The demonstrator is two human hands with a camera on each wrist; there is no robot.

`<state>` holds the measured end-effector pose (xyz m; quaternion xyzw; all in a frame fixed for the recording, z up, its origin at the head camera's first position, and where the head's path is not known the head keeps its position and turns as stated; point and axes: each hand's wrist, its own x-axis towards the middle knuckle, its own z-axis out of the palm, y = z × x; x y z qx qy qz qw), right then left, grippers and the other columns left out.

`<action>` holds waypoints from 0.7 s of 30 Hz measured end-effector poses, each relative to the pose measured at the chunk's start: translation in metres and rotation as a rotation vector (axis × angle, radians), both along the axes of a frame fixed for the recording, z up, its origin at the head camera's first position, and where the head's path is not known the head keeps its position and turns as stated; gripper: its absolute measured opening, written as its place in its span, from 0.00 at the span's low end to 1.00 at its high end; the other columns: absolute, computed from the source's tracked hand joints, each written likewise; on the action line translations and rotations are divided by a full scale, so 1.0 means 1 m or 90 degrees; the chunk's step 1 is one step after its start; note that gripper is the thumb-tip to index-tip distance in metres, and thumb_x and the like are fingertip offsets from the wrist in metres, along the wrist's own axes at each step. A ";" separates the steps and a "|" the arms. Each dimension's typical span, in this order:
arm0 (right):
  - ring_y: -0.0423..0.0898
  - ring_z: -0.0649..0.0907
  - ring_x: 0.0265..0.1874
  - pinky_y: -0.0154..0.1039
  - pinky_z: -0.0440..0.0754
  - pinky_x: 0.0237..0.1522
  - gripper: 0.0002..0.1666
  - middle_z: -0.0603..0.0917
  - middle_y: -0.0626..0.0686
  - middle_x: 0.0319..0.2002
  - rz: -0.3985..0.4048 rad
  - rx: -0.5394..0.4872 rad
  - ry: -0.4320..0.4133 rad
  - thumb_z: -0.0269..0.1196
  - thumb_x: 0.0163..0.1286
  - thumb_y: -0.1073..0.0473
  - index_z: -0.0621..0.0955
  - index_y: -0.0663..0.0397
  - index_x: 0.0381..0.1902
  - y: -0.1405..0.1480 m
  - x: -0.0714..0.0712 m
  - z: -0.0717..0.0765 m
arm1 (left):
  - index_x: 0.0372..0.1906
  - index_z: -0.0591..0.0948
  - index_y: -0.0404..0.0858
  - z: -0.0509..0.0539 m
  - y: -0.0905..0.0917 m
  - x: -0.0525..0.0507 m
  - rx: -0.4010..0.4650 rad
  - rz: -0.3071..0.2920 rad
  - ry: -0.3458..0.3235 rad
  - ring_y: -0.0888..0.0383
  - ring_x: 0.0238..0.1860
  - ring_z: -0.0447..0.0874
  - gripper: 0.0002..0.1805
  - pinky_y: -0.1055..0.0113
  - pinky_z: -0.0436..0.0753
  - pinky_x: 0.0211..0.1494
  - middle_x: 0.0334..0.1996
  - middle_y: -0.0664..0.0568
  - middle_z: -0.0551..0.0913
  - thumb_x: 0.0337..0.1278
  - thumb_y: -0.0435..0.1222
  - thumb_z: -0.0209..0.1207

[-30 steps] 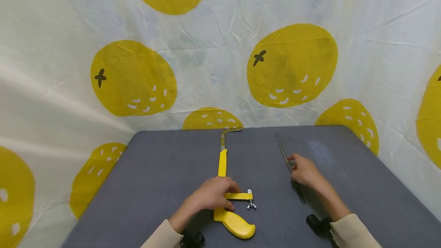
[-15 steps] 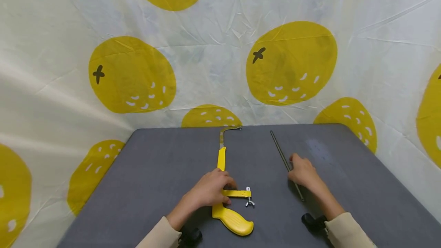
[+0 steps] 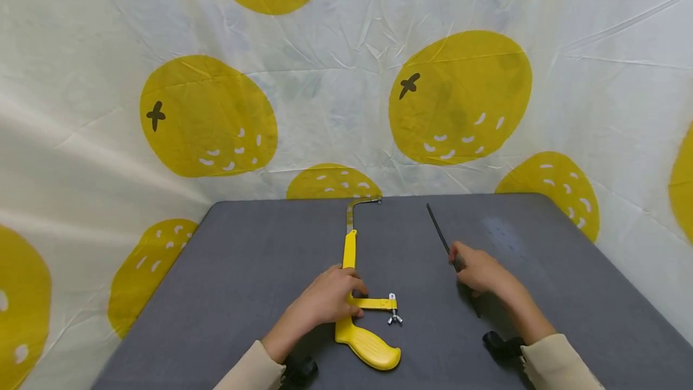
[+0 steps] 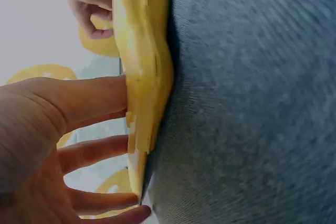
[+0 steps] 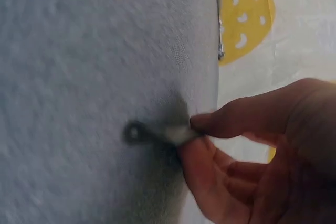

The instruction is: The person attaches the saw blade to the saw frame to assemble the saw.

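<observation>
A yellow hacksaw frame (image 3: pixel 373 348) lies on the dark table with its handle toward the near edge and its metal hook at the far edge. My left hand (image 3: pixel 330 297) rests on it around the handle-side arm, fingertips touching the yellow body (image 4: pixel 142 66) in the left wrist view. Right of the frame, my right hand (image 3: pixel 479 269) pinches a thin dark saw blade (image 3: pixel 437 229) between thumb and fingers. In the right wrist view the blade's holed end (image 5: pixel 134 132) sticks out past the fingertips, blurred.
The grey table (image 3: pixel 260 245) has a pale smudge at its right rear. A white curtain (image 3: pixel 335 101) with yellow fruit prints hangs behind and beside it. A wing nut (image 3: pixel 394 318) hangs on the frame's short arm.
My right hand has gone from touching the blade to pinching it, and the blade has turned onto its narrow edge. The left hand and the frame have barely moved.
</observation>
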<state>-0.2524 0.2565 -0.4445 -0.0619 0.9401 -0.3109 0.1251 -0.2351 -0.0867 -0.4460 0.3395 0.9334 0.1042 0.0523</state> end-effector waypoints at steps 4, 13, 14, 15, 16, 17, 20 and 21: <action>0.47 0.75 0.21 0.44 0.81 0.25 0.16 0.77 0.53 0.27 0.053 -0.119 -0.034 0.56 0.67 0.73 0.79 0.65 0.51 0.014 -0.005 0.001 | 0.43 0.91 0.50 0.003 0.001 0.000 0.008 -0.039 0.018 0.59 0.52 0.83 0.11 0.61 0.82 0.60 0.44 0.59 0.87 0.55 0.44 0.75; 0.41 0.84 0.34 0.43 0.88 0.35 0.28 0.88 0.60 0.48 0.109 -0.311 -0.137 0.64 0.70 0.67 0.75 0.76 0.65 0.024 -0.014 -0.001 | 0.45 0.89 0.49 0.003 0.002 0.000 -0.019 -0.075 0.026 0.66 0.39 0.79 0.09 0.70 0.82 0.45 0.39 0.61 0.85 0.60 0.40 0.72; 0.41 0.85 0.35 0.44 0.88 0.36 0.29 0.87 0.61 0.49 0.108 -0.318 -0.142 0.65 0.70 0.66 0.74 0.75 0.66 0.022 -0.014 -0.002 | 0.45 0.89 0.50 0.002 0.002 0.000 -0.024 -0.071 0.024 0.65 0.39 0.79 0.09 0.70 0.82 0.45 0.40 0.61 0.85 0.61 0.40 0.72; 0.42 0.85 0.36 0.44 0.89 0.37 0.31 0.87 0.62 0.50 0.110 -0.324 -0.142 0.66 0.69 0.66 0.73 0.74 0.67 0.020 -0.014 -0.002 | 0.46 0.89 0.50 0.002 0.002 0.000 -0.029 -0.068 0.022 0.65 0.40 0.79 0.09 0.69 0.82 0.45 0.40 0.61 0.85 0.61 0.41 0.72; 0.43 0.85 0.36 0.44 0.89 0.37 0.31 0.86 0.63 0.51 0.110 -0.329 -0.140 0.67 0.69 0.66 0.73 0.73 0.67 0.017 -0.014 -0.003 | 0.46 0.88 0.51 0.001 0.002 0.000 -0.034 -0.065 0.021 0.65 0.41 0.79 0.09 0.69 0.82 0.45 0.41 0.62 0.85 0.62 0.41 0.71; 0.43 0.85 0.36 0.45 0.89 0.37 0.31 0.85 0.64 0.52 0.108 -0.334 -0.135 0.67 0.69 0.66 0.73 0.72 0.67 0.014 -0.014 -0.003 | 0.46 0.87 0.51 0.000 0.002 0.000 -0.038 -0.063 0.019 0.65 0.41 0.79 0.09 0.69 0.82 0.45 0.41 0.62 0.84 0.63 0.41 0.71; 0.44 0.84 0.36 0.44 0.89 0.36 0.29 0.83 0.68 0.52 0.105 -0.348 -0.109 0.66 0.68 0.67 0.73 0.70 0.65 0.005 -0.013 -0.002 | 0.47 0.85 0.50 -0.003 0.003 0.000 -0.042 -0.063 0.003 0.66 0.41 0.77 0.09 0.69 0.81 0.44 0.42 0.62 0.83 0.65 0.41 0.69; 0.44 0.84 0.35 0.45 0.89 0.35 0.28 0.82 0.69 0.53 0.108 -0.349 -0.098 0.66 0.68 0.68 0.73 0.70 0.64 0.001 -0.012 -0.001 | 0.48 0.84 0.50 -0.003 0.003 0.000 -0.042 -0.067 -0.001 0.66 0.41 0.77 0.08 0.70 0.81 0.44 0.42 0.61 0.82 0.66 0.40 0.68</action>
